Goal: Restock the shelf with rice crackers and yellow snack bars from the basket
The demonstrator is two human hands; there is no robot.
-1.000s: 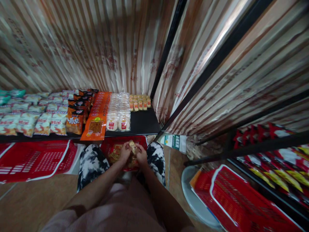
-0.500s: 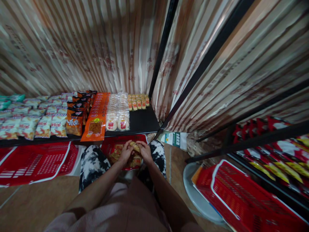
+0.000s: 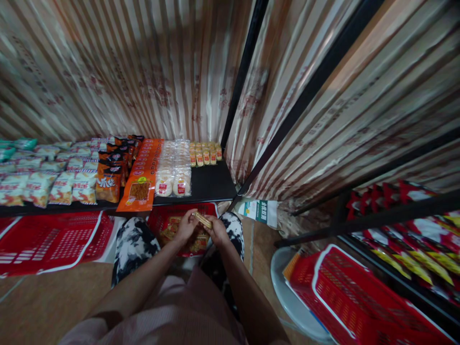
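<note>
Between my knees, my left hand and my right hand pinch the two ends of a small yellow snack packet. The packet is tilted, its right end lower. Below it sits a red basket with several similar yellow-gold packets inside, partly hidden by my hands. On the black shelf ahead, small yellow packets with red labels stand in rows at the back right. Clear-wrapped round white crackers lie to their left.
Farther left on the shelf are an orange snack pouch, orange-black bags and white snack bags. Red baskets stand at left and right. A black metal post slants before the striped curtain.
The packet has turned between my fingers and now shows a narrower side. Both hands stay close together over the basket. The view has shifted slightly.
</note>
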